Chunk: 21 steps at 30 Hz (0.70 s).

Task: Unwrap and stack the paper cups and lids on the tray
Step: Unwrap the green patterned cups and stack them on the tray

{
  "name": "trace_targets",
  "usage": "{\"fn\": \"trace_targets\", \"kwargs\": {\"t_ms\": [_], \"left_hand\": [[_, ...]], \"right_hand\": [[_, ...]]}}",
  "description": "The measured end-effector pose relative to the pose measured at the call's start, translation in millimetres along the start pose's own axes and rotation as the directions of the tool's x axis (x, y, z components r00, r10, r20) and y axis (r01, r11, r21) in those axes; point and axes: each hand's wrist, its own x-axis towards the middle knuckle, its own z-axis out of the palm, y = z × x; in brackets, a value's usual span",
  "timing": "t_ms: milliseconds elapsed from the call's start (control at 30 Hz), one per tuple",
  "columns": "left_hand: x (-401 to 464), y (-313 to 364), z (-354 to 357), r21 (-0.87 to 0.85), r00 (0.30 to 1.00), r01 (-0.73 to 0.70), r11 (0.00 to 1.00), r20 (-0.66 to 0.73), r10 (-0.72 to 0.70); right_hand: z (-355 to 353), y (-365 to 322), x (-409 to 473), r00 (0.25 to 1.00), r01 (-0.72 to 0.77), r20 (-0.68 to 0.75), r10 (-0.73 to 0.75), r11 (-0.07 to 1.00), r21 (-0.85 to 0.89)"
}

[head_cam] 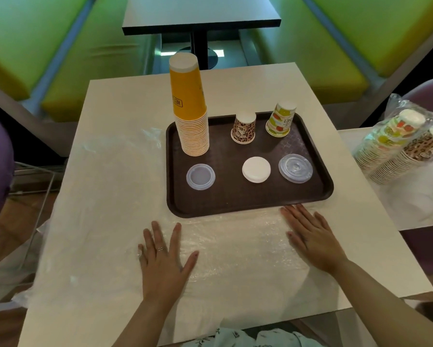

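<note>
A brown tray (235, 204) lies on the white table. On its far left stands a tall upside-down stack of yellow cups (189, 106). A leopard-print cup (244, 127) and a fruit-print cup (280, 118) stand upside down at the back. Along the front lie a small clear lid (200, 176), a white lid (256, 169) and a larger clear lid (295, 168). My left hand (164, 261) and my right hand (310, 234) rest flat, fingers apart, on clear plastic wrap (235, 246) in front of the tray, holding nothing.
Two wrapped stacks of cups (395, 146) lie on their sides on a second table at the right. More clear plastic (105, 171) covers the table's left half. Green benches and a dark table (200, 18) stand beyond.
</note>
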Motion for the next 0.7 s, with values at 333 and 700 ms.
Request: {"fn": "trace_targets", "kwargs": {"t_ms": [333, 700], "left_hand": [[0, -13, -6, 0.073, 1.0, 0.011, 0.997, -0.011, -0.01], [7, -8, -8, -0.021, 0.991, 0.122, 0.992, -0.055, -0.123]], "right_hand": [[-2, 1, -1, 1.0, 0.003, 0.018, -0.003, 1.0, 0.003], [-9, 53, -12, 0.999, -0.008, -0.045, 0.013, 0.993, 0.114]]}}
